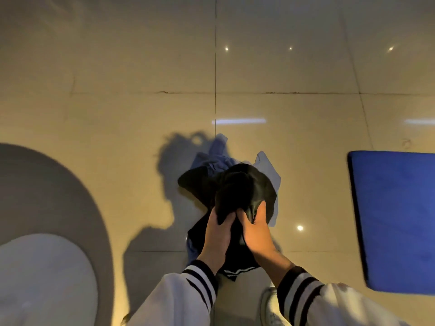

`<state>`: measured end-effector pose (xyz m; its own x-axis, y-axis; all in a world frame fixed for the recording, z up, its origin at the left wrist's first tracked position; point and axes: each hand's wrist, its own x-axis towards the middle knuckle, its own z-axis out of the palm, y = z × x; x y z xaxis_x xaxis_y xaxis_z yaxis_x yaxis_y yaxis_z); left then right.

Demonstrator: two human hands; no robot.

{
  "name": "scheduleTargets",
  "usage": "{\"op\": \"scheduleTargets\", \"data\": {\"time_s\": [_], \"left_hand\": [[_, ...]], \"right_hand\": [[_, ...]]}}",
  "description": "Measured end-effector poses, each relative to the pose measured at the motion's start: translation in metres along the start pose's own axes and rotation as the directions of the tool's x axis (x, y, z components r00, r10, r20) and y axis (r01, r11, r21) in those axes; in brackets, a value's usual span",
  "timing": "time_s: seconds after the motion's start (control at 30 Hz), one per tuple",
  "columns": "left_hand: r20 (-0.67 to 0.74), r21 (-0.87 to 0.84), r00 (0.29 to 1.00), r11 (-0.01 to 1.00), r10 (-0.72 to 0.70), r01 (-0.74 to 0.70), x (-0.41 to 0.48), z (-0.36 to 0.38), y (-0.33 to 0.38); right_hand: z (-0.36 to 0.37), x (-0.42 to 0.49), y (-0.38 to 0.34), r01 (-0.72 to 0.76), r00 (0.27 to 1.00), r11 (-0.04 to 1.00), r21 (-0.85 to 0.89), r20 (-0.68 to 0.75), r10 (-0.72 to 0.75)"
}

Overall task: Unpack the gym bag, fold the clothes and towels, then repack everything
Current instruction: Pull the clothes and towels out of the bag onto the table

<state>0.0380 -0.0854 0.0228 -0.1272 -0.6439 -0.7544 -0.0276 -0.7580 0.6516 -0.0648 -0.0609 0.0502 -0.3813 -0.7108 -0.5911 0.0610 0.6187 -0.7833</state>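
Head view, looking straight down: a black garment (237,196) sits in the lower centre of the frame, bunched into a dark mound and lifted off the floor (117,90) by both hands. Its lower part hangs between the wrists, where a hem with thin white stripes shows near the cuffs.

The left hand (217,234) reaches up from the bottom of the frame, back of the hand toward the camera, its fingers (227,217) curled shut on the near edge of the black cloth. The right hand (256,229) comes in just beside it, touching or nearly touching, with its thumb pressed on top of the cloth and the rest of its fingers clamped underneath. The bulk of the garment lies beyond the fingertips, toward the upper part of the frame.

Both sleeves (188,292) are white with dark striped cuffs.

Under and behind the black garment a light blue cloth (268,170) lies crumpled on the tiled floor. A blue mat (395,217) lies well apart at the right edge. A white rounded shape (42,278) fills the lower left; what it is cannot be told. A white shoe (270,304) shows at the bottom.
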Motion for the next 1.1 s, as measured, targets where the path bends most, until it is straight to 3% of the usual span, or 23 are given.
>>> {"op": "scheduleTargets", "data": {"time_s": [0.2,0.3,0.6,0.7,0.87,1.1], "left_hand": [[-0.003,0.042,0.996,0.995,0.090,-0.090,-0.127,-0.008,0.132],[-0.044,0.102,0.985,0.981,0.167,-0.162,-0.194,-0.019,0.193],[-0.205,0.078,0.875,0.899,0.438,-0.432,-0.378,-0.112,0.342],[-0.290,0.004,0.831,0.869,0.475,-0.496,-0.423,-0.161,0.371],[-0.452,-0.083,0.744,0.807,0.493,-0.585,-0.486,-0.258,0.394],[-0.648,-0.085,0.622,0.770,0.440,-0.632,-0.527,-0.382,0.373]], "right_hand": [[-0.005,-0.096,-0.147,0.162,0.986,0.987,-0.008,-0.049,-0.162],[-0.005,-0.156,-0.228,0.238,0.971,0.962,0.134,-0.066,-0.231],[0.067,-0.294,-0.382,0.368,0.894,0.925,0.100,0.235,-0.381],[0.113,-0.334,-0.419,0.386,0.870,0.916,0.109,0.286,-0.401],[0.203,-0.406,-0.465,0.453,0.753,0.875,0.171,0.453,-0.478],[0.322,-0.474,-0.458,0.449,0.648,0.883,0.134,0.631,-0.426]]}}
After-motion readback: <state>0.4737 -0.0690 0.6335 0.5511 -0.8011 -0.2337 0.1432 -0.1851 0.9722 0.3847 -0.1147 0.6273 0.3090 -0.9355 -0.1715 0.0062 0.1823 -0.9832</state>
